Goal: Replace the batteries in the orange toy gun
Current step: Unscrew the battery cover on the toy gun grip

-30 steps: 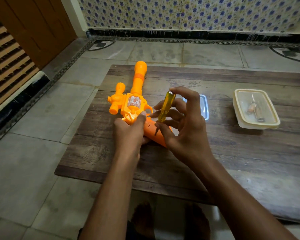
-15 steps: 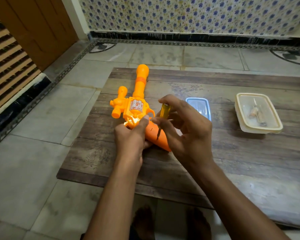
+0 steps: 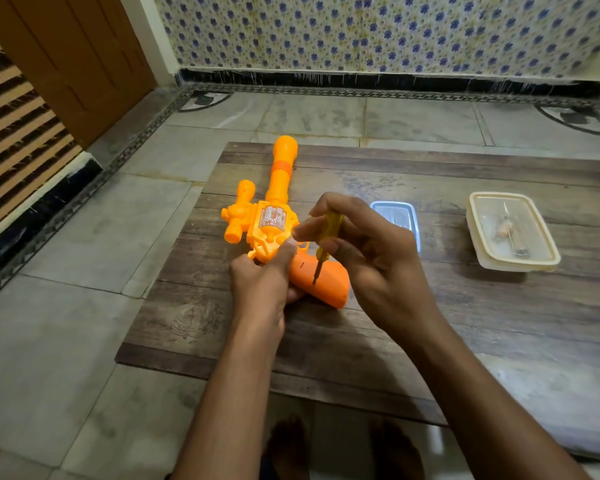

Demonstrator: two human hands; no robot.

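Note:
The orange toy gun (image 3: 274,216) lies flat on the low wooden table (image 3: 430,323), barrel pointing away, darker orange grip (image 3: 326,285) toward me. My left hand (image 3: 260,289) grips the gun where body meets grip, thumb pressed on the frame. My right hand (image 3: 371,254) pinches a yellow-handled screwdriver (image 3: 326,240) held nearly upright. Its tip touches the side of the grip. My fingers hide most of the handle.
A small clear lid or tray (image 3: 400,216) lies just behind my right hand. A cream plastic container (image 3: 510,233) holding small items stands at the right. The table's left edge drops to tiled floor; my feet show below the near edge.
My right hand has turned on the screwdriver, its fingers shifting round the handle while the tip stays on the grip. The left hand keeps its hold on the gun.

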